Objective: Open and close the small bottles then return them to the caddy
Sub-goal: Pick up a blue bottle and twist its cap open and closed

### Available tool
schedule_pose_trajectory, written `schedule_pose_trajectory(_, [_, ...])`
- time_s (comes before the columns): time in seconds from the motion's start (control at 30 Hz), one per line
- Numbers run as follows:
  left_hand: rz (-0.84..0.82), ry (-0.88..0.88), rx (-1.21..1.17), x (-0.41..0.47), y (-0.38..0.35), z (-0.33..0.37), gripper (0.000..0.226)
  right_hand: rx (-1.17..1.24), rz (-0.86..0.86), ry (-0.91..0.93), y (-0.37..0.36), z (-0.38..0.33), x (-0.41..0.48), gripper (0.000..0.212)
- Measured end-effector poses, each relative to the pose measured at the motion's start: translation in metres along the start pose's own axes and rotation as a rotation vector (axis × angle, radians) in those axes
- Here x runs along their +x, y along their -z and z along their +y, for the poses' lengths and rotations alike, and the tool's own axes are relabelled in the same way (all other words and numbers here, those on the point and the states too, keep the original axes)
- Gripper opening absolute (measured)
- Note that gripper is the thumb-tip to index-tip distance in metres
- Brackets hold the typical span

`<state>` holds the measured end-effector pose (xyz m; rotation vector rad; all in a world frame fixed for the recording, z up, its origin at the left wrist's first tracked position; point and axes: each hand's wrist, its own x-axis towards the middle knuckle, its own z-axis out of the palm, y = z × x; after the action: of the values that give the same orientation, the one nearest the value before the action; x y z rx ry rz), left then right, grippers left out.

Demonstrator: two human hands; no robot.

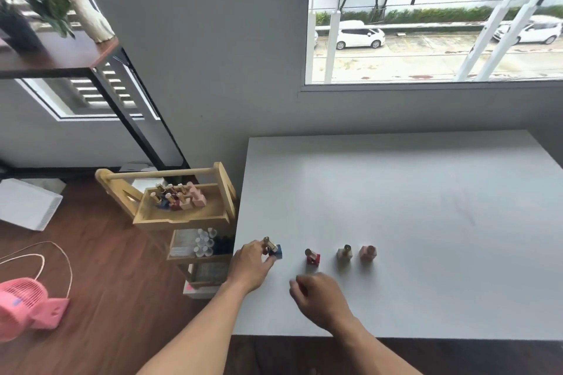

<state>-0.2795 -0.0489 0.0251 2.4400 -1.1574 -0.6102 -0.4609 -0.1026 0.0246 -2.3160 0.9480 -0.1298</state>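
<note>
A plain white rectangular table (411, 192) carries four small square bottles in a row near its front left edge: a blue one with a gold cap (275, 250); a red one (313, 257); a beige one (345, 252); a pink one (368, 251).

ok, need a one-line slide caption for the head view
Left hand grips the blue bottle on the white table; three more bottles stand in a row, wooden caddy alongside.

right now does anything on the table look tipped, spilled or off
Only the blue bottle at the row's left end: it leans, gold cap tilted, in the left hand. The red bottle, beige bottle and pink bottle stand upright. No spills.
</note>
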Motion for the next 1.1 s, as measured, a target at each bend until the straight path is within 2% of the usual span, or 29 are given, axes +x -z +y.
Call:
schedule_pose_trajectory(0.17, [0.052,-0.053,-0.056,0.008,0.032,0.018,0.022,0.008,0.080,0.199,0.035,-0.046,0.027,0.037])
schedule_pose_trajectory(0.33, [0.106,-0.164,-0.059,0.021,0.075,0.043,0.025,0.095,0.257,0.234,0.099,-0.080,0.068,0.036])
schedule_pose_trajectory(0.57, [0.220,-0.258,-0.022,0.040,0.122,0.083,0.024,0.076,0.387,0.288,0.195,-0.097,0.108,0.024])
schedule_pose_trajectory(0.7, [0.260,-0.304,-0.034,0.048,0.141,0.105,0.023,-0.025,0.372,0.333,0.232,-0.094,0.122,0.027])
schedule_pose_trajectory(0.9, [0.288,-0.383,-0.021,0.058,0.157,0.139,0.021,-0.158,0.256,0.312,0.267,-0.083,0.128,0.034])
schedule_pose_trajectory(1.1, [0.284,-0.447,0.029,0.072,0.167,0.173,0.023,-0.195,0.274,0.295,0.294,-0.083,0.128,0.028])
